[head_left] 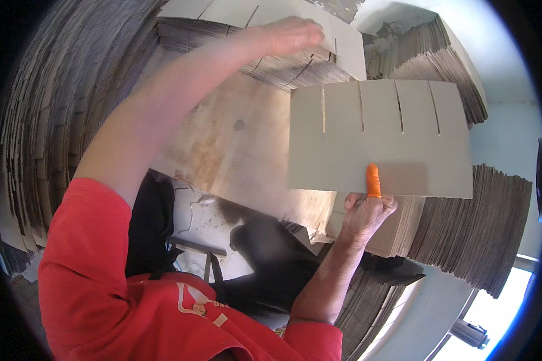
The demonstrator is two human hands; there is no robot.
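Observation:
In my right hand (370,212) I hold a grey slotted cardboard sheet (337,153) by its lower edge. An orange finger cover (373,180) on one digit lies against its face; the other fingers are curled, partly hidden behind the lower edge. Several narrow slits run down from the sheet's top edge. My left arm reaches across to the far side, where my left hand (295,35) is over another slotted sheet (350,54) on top of a cardboard stack (277,71). Its fingers are curled and slightly blurred, and whatever is between them is hidden.
A pale wooden board (223,138) lies between my arms. Tall cardboard piles (66,102) line the left side. More stacks stand at the far right (433,57) and near right (473,228). Below the board is a small dark stool-like frame (197,245).

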